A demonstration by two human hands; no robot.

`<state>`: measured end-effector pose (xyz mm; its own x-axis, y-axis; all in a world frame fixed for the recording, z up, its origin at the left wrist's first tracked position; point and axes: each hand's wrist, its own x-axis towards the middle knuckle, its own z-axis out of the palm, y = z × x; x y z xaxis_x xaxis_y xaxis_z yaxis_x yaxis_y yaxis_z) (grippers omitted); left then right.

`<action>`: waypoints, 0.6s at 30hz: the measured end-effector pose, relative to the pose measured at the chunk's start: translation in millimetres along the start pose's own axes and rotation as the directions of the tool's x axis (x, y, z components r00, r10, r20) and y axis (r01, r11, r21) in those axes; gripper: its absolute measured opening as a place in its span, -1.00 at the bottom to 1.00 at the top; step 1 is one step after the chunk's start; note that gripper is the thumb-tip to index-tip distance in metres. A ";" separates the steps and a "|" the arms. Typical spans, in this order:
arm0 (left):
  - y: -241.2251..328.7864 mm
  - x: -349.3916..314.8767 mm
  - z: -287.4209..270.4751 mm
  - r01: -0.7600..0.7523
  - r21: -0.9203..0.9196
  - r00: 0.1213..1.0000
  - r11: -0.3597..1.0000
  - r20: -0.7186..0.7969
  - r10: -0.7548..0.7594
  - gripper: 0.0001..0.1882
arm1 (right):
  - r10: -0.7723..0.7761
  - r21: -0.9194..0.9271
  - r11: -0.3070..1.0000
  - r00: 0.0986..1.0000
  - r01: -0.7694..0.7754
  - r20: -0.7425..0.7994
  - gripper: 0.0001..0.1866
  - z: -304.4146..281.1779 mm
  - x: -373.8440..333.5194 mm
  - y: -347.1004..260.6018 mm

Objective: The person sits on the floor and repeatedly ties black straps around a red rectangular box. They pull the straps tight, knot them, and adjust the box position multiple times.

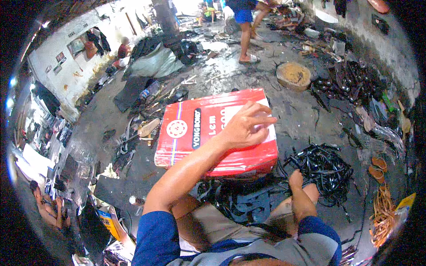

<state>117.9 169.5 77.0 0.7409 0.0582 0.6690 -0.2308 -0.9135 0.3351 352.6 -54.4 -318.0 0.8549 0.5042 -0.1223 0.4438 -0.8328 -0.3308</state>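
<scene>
A red cardboard box with white panels and shiny clear wrapping stands in front of me. Over its right part lies my left hand, fingers loosely bent and apart, with nothing visible in them. Low at the right, my right hand is closed beside a tangled heap of thin black strips. What its fingers hold, if anything, is hidden. Wider flat black pieces lie between the box and my legs.
Beyond the box at the right sits a round wooden block. Dark pieces are piled near the right wall. Tan strips and sandals lie at my right. Scraps litter the left. Another person's legs stand ahead; others sit further off.
</scene>
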 end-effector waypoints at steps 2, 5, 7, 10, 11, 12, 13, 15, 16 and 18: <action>10.2 18.1 8.3 0.013 -0.071 1.000 0.997 0.007 -0.013 -0.61 | 0.128 0.424 0.900 0.991 -0.105 -0.026 -0.75 -17.8 55.6 43.2; 18.6 29.3 4.6 -0.025 -0.066 1.000 0.998 -0.002 0.025 -0.57 | 0.588 0.969 0.238 0.783 0.069 -0.200 -0.73 -104.3 108.1 90.8; 13.6 8.1 2.3 0.042 0.007 0.998 0.999 0.046 -0.042 -0.55 | 0.741 0.781 0.622 0.363 -0.051 -0.566 -0.74 -140.7 72.1 60.2; 19.4 -5.4 -15.7 0.102 0.105 0.989 0.989 0.097 -0.113 -0.49 | 0.325 0.392 0.916 0.424 0.080 -0.845 -0.73 -179.7 -20.4 -44.2; 24.7 -1.2 -17.5 0.094 0.128 0.989 0.987 0.103 -0.107 -0.48 | 0.031 0.250 0.928 0.609 0.278 -0.792 -0.76 -159.3 -38.2 -54.6; 30.1 4.4 -14.1 0.080 0.139 0.989 0.987 0.109 -0.095 -0.48 | -0.095 0.346 0.884 0.845 0.315 -0.527 -0.76 -118.4 -49.8 -54.4; 33.2 3.9 -10.3 0.042 0.201 0.991 0.979 0.117 -0.067 -0.48 | -0.458 0.182 0.873 0.889 0.452 -0.016 -0.59 -82.6 -57.7 -58.8; 49.4 -5.5 2.7 -0.031 0.207 0.992 0.978 0.129 0.004 -0.49 | -0.667 0.210 0.737 0.641 0.643 0.380 -0.38 3.1 -120.5 -52.6; 74.9 16.0 15.0 -0.146 0.171 0.986 0.974 0.103 0.130 -0.49 | -0.716 0.329 0.694 0.567 0.640 0.407 -0.36 65.2 -105.9 11.3; 118.5 -28.8 5.5 -0.116 0.078 0.989 0.990 0.102 0.108 -0.55 | -0.640 0.449 0.767 0.487 0.459 0.595 -0.44 68.4 -171.0 -16.9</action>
<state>72.6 57.3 93.8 0.7724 -0.0820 0.6298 -0.2650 -0.9428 0.2023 180.5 -110.9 -355.5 -0.0276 0.9142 -0.4043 0.6121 -0.3043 -0.7299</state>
